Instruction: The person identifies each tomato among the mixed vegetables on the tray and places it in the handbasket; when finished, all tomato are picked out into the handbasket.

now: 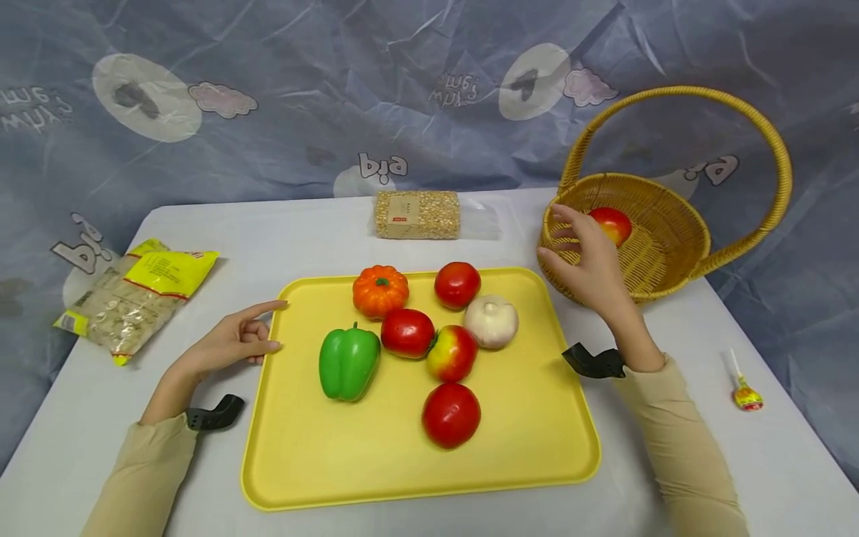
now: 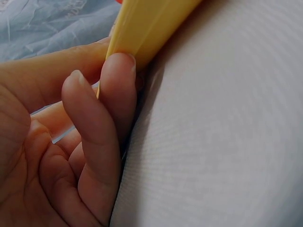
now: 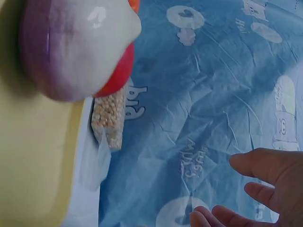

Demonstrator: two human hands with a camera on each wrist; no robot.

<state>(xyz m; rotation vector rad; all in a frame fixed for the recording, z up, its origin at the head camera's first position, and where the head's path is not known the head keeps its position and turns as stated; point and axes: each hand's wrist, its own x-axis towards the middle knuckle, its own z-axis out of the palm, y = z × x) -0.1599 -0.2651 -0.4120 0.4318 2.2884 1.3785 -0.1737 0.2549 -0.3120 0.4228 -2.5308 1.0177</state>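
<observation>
My left hand (image 1: 224, 343) is at the left edge of a yellow tray (image 1: 322, 462), gripping its rim between the fingers. In the left wrist view, one fingertip presses the tray's outer wall (image 2: 151, 33) while another finger passes behind the rim. My right hand (image 1: 593, 265), holding nothing, reaches over the left side of a wicker basket (image 1: 671, 198) with fingers spread apart. Inside the basket lies a red-and-yellow fruit (image 1: 611, 225), partly hidden by that hand. The right wrist view has the loose fingers (image 3: 255, 161) at its lower right.
On the tray lie a green bell pepper (image 1: 349, 363), an orange pumpkin (image 1: 380, 291), a garlic bulb (image 1: 491, 321), a red-and-yellow fruit (image 1: 452, 353) and several red ones. Around it are a grain pack (image 1: 429, 215), a yellow-topped bag (image 1: 144, 294) and a lollipop (image 1: 746, 395). The basket handle (image 1: 781, 171) arches high.
</observation>
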